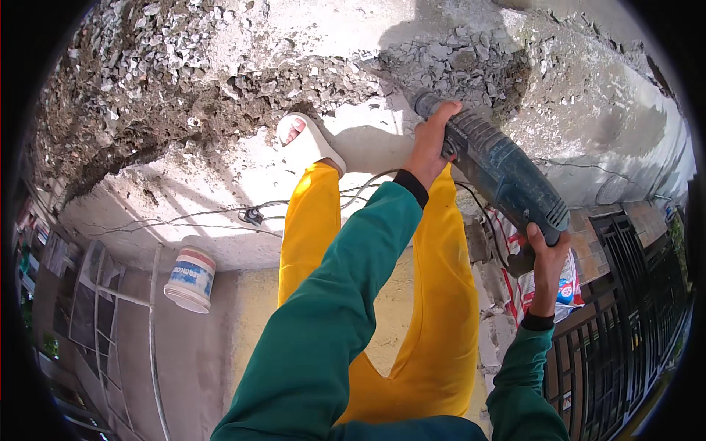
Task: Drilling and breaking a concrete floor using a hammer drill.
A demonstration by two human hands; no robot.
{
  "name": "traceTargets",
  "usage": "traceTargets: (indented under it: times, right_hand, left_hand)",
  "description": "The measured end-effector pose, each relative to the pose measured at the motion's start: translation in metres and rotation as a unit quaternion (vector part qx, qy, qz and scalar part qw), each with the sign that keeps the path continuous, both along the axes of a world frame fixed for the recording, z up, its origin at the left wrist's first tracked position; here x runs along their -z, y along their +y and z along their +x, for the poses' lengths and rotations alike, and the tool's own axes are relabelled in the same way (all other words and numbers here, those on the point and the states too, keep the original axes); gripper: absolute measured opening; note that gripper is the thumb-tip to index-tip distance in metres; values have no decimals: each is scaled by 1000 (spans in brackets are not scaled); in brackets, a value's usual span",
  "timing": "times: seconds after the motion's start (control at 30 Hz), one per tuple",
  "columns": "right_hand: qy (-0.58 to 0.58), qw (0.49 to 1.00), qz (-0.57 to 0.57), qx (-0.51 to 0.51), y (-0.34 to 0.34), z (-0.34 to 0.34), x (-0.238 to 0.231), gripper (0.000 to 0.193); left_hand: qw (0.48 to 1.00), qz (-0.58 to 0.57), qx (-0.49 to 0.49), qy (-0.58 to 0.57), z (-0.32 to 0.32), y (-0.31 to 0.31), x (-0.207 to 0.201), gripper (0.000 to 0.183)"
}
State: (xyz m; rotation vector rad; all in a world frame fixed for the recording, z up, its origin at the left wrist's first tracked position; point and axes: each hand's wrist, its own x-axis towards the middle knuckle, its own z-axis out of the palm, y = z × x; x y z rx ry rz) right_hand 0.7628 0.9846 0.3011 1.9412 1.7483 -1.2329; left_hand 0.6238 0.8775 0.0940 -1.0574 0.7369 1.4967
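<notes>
A dark blue-grey demolition hammer (507, 169) slants across the right half of the view, worn and dusty. My left hand (430, 143) is closed round its front part, just behind the ribbed nose. At the rear end my right hand (548, 257) grips the handle, thumb on top; the trigger is hidden. The nose points up and left to broken concrete rubble (460, 66) in a shallow hollow. The bit is hard to make out against the rubble. A black power cord (489, 220) runs from the rear of the tool.
My foot in a pale slipper (316, 140) stands beside the trench of loose stones (198, 110). A cord connector (251, 216) lies on the concrete ledge. A white and blue bucket (191, 279) is at left, by a metal frame (152, 316). Sacks (566, 290) and a black gate (632, 287) are at right.
</notes>
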Motion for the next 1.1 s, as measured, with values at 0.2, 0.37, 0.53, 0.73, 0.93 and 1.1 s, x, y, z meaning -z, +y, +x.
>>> traceTargets:
  times: [0.2,0.37,0.53,0.73,0.93,1.1]
  right_hand:
    - [33,999,-5,-37,103,22,81,47]
    - [17,999,-50,-13,164,37,147,46]
    - [17,996,-84,-39,48,-59,170,46]
    - [131,975,-31,-179,-59,-82,131,57]
    - [48,977,-178,-109,-20,-38,54,59]
    - [19,990,-110,-87,-18,-9,1,52]
  left_hand:
    - [995,-95,-10,19,11,88,45,37]
    - [989,-127,-60,46,19,119,84,36]
    - [982,-121,-32,143,-38,13,163,35]
    - [998,7,26,65,-70,-64,113,35]
    - [988,-124,-8,87,-27,-86,19,32]
    - [992,-113,28,51,-4,-51,-8,39]
